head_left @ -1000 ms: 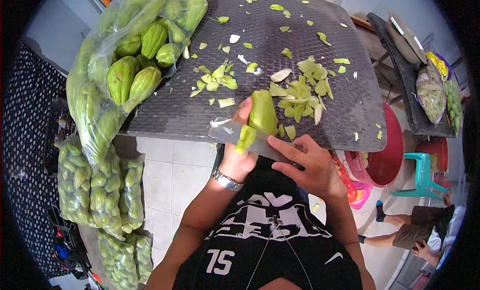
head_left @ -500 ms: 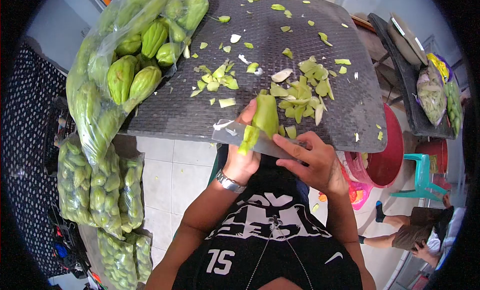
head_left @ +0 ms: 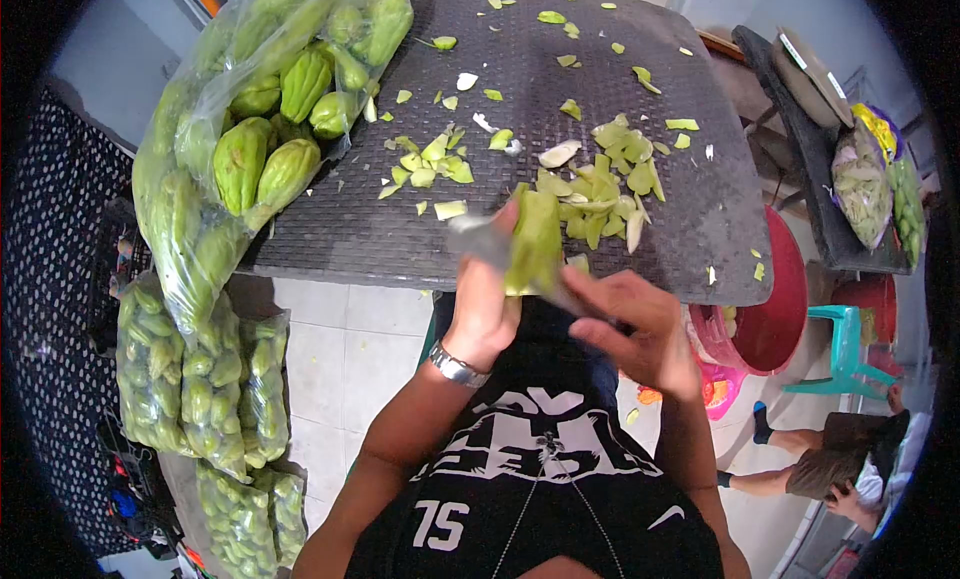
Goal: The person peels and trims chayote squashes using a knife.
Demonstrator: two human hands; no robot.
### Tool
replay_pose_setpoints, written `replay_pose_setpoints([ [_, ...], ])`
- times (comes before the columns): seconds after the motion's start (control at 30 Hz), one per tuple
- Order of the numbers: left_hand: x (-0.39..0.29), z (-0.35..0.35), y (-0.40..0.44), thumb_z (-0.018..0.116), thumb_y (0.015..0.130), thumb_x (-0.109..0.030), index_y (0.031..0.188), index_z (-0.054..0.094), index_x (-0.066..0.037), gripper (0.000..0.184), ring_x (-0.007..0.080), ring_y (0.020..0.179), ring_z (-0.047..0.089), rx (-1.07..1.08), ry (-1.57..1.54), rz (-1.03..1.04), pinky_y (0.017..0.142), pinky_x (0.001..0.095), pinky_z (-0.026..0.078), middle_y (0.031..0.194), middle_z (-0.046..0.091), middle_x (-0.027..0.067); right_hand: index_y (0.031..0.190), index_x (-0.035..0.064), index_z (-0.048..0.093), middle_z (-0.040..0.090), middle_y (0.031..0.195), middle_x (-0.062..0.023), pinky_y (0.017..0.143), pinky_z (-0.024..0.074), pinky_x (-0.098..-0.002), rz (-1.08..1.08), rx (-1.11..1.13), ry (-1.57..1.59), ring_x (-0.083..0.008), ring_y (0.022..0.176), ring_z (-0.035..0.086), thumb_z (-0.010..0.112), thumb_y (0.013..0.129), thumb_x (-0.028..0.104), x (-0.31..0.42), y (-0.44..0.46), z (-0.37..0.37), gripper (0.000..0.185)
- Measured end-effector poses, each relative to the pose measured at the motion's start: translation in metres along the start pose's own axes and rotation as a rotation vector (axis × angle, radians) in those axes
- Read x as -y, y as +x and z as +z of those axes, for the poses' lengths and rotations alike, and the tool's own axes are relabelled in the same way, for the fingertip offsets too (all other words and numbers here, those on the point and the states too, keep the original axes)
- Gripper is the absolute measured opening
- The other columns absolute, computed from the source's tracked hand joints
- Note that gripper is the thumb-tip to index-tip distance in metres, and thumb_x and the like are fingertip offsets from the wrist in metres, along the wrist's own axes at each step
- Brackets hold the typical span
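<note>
My left hand, with a metal watch on its wrist, is wrapped round a green chayote at the front edge of the dark woven-pattern table. In my right hand is a knife, its blade smeared by motion. The blade crosses by the chayote, partly hidden by it; whether it touches the skin I cannot tell. Just beyond lies a heap of green peelings, and a smaller cluster of peel pieces is to its left.
A large clear bag of chayotes covers the table's left side. More filled bags stand below it. At right are a red tub, a green stool, a side table with bagged produce, and another person's legs.
The knife has swung and blurred, and my right hand has shifted slightly right and down. The peel strip earlier on the blade no longer shows there. The chayote has turned a little.
</note>
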State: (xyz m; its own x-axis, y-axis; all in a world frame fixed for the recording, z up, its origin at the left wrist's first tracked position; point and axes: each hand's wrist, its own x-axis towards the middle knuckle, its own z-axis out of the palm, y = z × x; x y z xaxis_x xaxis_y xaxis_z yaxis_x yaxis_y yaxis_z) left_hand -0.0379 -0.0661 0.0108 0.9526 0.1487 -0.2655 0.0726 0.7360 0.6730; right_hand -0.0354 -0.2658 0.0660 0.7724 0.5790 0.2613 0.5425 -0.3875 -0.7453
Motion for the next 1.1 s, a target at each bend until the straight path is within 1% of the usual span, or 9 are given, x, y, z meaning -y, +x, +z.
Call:
replay_pose_setpoints([
  [0.07, 0.002, -0.004, -0.004, 0.058, 0.104, -0.046, 0.134, 0.061, -0.007, 0.049, 0.0246, 0.104, 0.070, 0.031, -0.058, -0.025, 0.089, 0.0420, 0.057, 0.119, 0.071, 0.0098, 0.140, 0.0295, 0.065, 0.067, 0.097, -0.0116, 0.068, 0.0591, -0.0389, -0.081, 0.049, -0.131, -0.0288, 0.078, 0.070, 0.082, 0.087, 0.034, 0.003, -0.001, 0.010, 0.056],
  [0.43, 0.013, -0.013, 0.000, 0.061, 0.101, -0.047, 0.131, 0.063, -0.007, 0.049, 0.0242, 0.100, 0.070, 0.001, -0.100, -0.033, 0.090, 0.0409, 0.058, 0.117, 0.071, 0.0086, 0.139, 0.0280, 0.066, 0.068, 0.102, -0.0100, 0.067, 0.0607, -0.0390, -0.165, -0.016, -0.237, -0.0292, 0.080, 0.072, 0.083, 0.084, 0.035, -0.007, 0.002, 0.011, 0.058],
  [0.57, 0.013, -0.012, -0.003, 0.058, 0.103, -0.043, 0.129, 0.063, -0.006, 0.046, 0.0256, 0.095, 0.071, -0.022, -0.124, -0.066, 0.080, 0.0414, 0.060, 0.113, 0.071, 0.0102, 0.135, 0.0208, 0.070, 0.072, 0.104, -0.0125, 0.071, 0.0607, -0.0387, -0.105, -0.002, -0.236, -0.0308, 0.085, 0.073, 0.084, 0.084, 0.033, -0.008, 0.001, 0.005, 0.054],
  [0.67, -0.014, -0.001, -0.017, 0.054, 0.105, -0.042, 0.127, 0.062, -0.004, 0.045, 0.0283, 0.086, 0.072, -0.021, 0.012, -0.177, 0.066, 0.0408, 0.059, 0.110, 0.072, 0.0129, 0.133, 0.0128, 0.071, 0.076, 0.106, -0.0169, 0.072, 0.0590, -0.0350, -0.121, -0.211, -0.213, -0.0266, 0.085, 0.075, 0.082, 0.087, 0.028, -0.037, 0.003, -0.007, 0.049],
  [0.77, -0.024, 0.004, -0.019, 0.054, 0.105, -0.045, 0.128, 0.062, -0.003, 0.048, 0.0290, 0.084, 0.071, -0.010, 0.008, -0.157, 0.066, 0.0395, 0.058, 0.108, 0.072, 0.0128, 0.134, 0.0073, 0.070, 0.077, 0.110, -0.0196, 0.076, 0.0573, -0.0324, 0.364, -0.119, -0.022, -0.0206, 0.089, 0.075, 0.079, 0.092, 0.023, -0.050, -0.002, -0.028, 0.046],
  [0.87, -0.027, 0.012, -0.012, 0.054, 0.105, -0.048, 0.130, 0.062, -0.005, 0.050, 0.0278, 0.089, 0.071, -0.045, -0.054, -0.170, 0.074, 0.0419, 0.059, 0.107, 0.071, 0.0108, 0.139, 0.0078, 0.066, 0.077, 0.110, -0.0181, 0.081, 0.0558, -0.0319, 0.658, -0.065, 0.268, -0.0159, 0.094, 0.074, 0.077, 0.095, 0.021, -0.036, 0.002, -0.028, 0.047],
  [0.93, -0.025, 0.013, -0.009, 0.053, 0.106, -0.047, 0.132, 0.061, -0.006, 0.050, 0.0269, 0.096, 0.070, -0.028, -0.080, -0.163, 0.082, 0.0430, 0.059, 0.111, 0.071, 0.0099, 0.139, 0.0091, 0.066, 0.077, 0.106, -0.0166, 0.081, 0.0561, -0.0326, 0.585, -0.090, 0.303, -0.0161, 0.093, 0.074, 0.078, 0.094, 0.022, -0.026, 0.004, -0.017, 0.049],
  [1.0, -0.018, 0.005, -0.004, 0.051, 0.107, -0.045, 0.137, 0.059, -0.007, 0.048, 0.0258, 0.106, 0.069, 0.031, -0.074, -0.135, 0.092, 0.0444, 0.057, 0.118, 0.069, 0.0090, 0.140, 0.0120, 0.067, 0.077, 0.100, -0.0150, 0.079, 0.0568, -0.0334, 0.267, -0.158, 0.184, -0.0179, 0.090, 0.074, 0.079, 0.093, 0.024, -0.023, 0.000, 0.005, 0.050],
  [1.1, -0.005, 0.007, -0.006, 0.058, 0.106, -0.041, 0.128, 0.062, -0.005, 0.042, 0.0212, 0.108, 0.068, -0.100, -0.022, 0.027, 0.094, 0.0385, 0.056, 0.118, 0.069, 0.0065, 0.139, 0.0170, 0.067, 0.073, 0.100, -0.0142, 0.079, 0.0583, -0.0361, -0.039, -0.091, -0.067, -0.0252, 0.088, 0.073, 0.081, 0.090, 0.028, -0.004, 0.001, 0.014, 0.053],
])
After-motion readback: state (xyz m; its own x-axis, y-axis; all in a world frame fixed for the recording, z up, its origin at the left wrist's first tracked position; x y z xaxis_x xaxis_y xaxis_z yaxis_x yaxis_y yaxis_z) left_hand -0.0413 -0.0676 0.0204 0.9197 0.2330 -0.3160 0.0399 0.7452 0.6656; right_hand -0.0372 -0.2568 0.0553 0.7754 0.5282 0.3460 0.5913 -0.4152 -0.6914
